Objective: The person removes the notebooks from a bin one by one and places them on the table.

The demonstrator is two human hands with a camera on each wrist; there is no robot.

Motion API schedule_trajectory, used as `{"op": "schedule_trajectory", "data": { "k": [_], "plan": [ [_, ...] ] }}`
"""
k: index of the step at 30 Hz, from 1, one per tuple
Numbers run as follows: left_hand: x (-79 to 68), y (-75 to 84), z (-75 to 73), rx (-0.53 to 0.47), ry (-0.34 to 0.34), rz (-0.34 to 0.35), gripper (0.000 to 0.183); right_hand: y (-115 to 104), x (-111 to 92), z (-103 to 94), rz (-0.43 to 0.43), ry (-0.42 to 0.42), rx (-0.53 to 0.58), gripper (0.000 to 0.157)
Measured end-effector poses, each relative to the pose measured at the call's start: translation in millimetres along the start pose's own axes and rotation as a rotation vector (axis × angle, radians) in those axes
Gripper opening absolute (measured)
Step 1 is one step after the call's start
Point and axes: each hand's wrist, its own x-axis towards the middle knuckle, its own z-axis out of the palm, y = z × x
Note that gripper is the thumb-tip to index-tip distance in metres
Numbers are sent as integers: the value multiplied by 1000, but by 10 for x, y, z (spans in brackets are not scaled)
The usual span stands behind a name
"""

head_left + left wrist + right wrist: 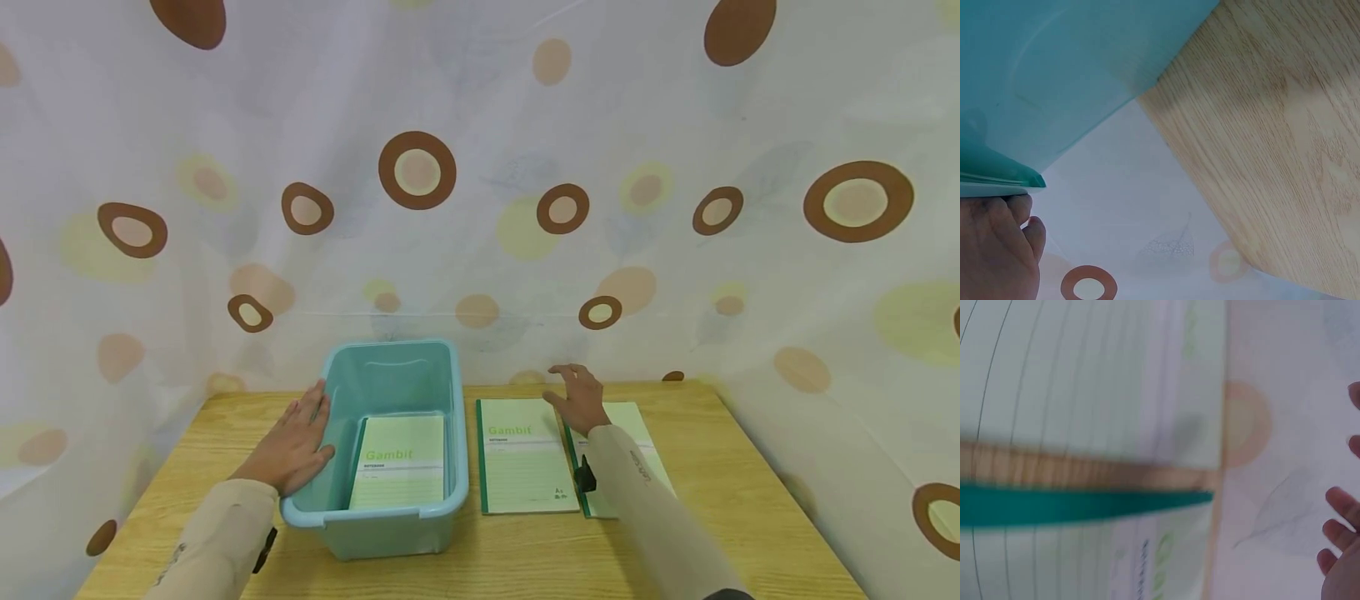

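Note:
A light blue plastic bin (390, 527) stands on the left part of the table, with a pale green Gambit notebook (401, 475) lying inside it. My left hand (294, 442) rests on the bin's left rim, fingers extended along it. In the left wrist view part of this hand (997, 250) shows beside the rim. Two more notebooks lie on the wood to the right of the bin: a middle notebook (525, 467) and a right notebook (626, 425), partly covered by my sleeve. Over their upper ends hovers my right hand (581, 398), fingers spread and holding nothing.
A wooden table (517, 554) carries everything. Behind it and at both sides hangs a white curtain (480, 250) with brown rings and pale spots. Both notebooks on the wood have green spines on their left edges, a narrow gap between them.

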Motion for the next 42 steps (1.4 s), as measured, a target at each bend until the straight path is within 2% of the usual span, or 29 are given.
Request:
{"op": "schedule_trajectory", "data": {
  "k": [6,14,20,30,35,42],
  "plan": [
    [14,2,-2,-15,-11,-13,65,-450,-28,-58,-16,-9,48,49],
    [11,1,-6,-17,-12,-8,66,-1233,-29,-202,-33,18,140,49],
    [8,-16,10,-27,-12,-19,66,-1686,16,-194,-74,-6,180,48],
    [11,-13,13,-35,-18,-15,66,-2216,72,-132,-132,-113,197,48],
    [17,-4,4,-28,-16,-17,66,-2414,96,-43,-132,-163,201,48],
    [9,18,-1,-27,-10,-14,67,-2552,128,150,-184,-150,138,41]
  ]
}}
